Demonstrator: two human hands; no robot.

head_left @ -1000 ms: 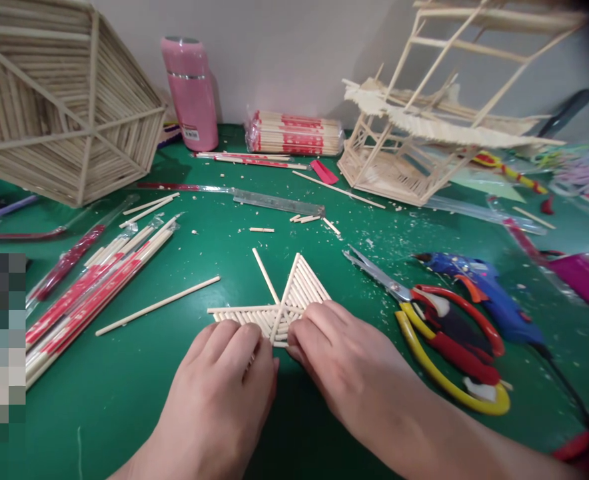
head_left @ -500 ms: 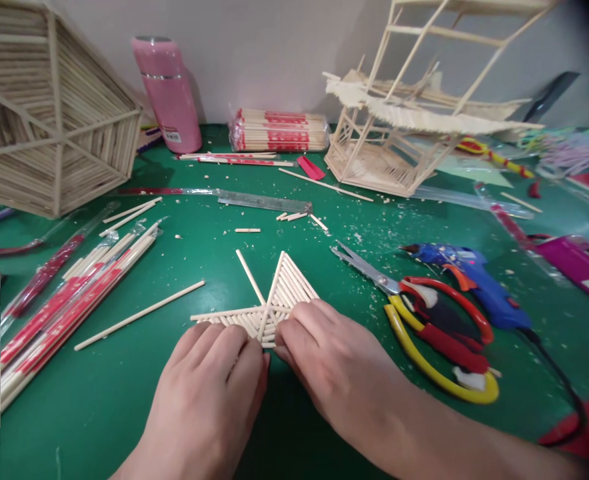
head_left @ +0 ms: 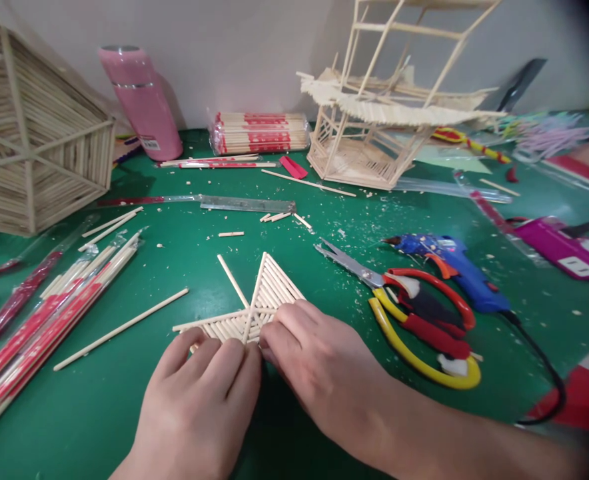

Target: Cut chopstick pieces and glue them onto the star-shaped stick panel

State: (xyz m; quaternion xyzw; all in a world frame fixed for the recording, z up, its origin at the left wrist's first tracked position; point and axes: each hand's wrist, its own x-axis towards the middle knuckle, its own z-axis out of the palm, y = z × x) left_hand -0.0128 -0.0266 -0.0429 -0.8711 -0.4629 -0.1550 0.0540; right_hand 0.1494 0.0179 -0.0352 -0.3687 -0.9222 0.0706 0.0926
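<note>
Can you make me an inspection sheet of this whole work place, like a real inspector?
Surface: green tabletop, sprinkled with pale crumbs.
Job's things: small stick panel, with one spoke poking out at the upper left.
Clutter: open scissors, blue glue gun, wrapped sticks.
Hands: left hand and right hand both on the panel; fingertips partly hidden.
Cables: black cord from the glue gun's handle; its far end is unclear.
Surroundings: pale wall, pink flask, tall stick model.
</note>
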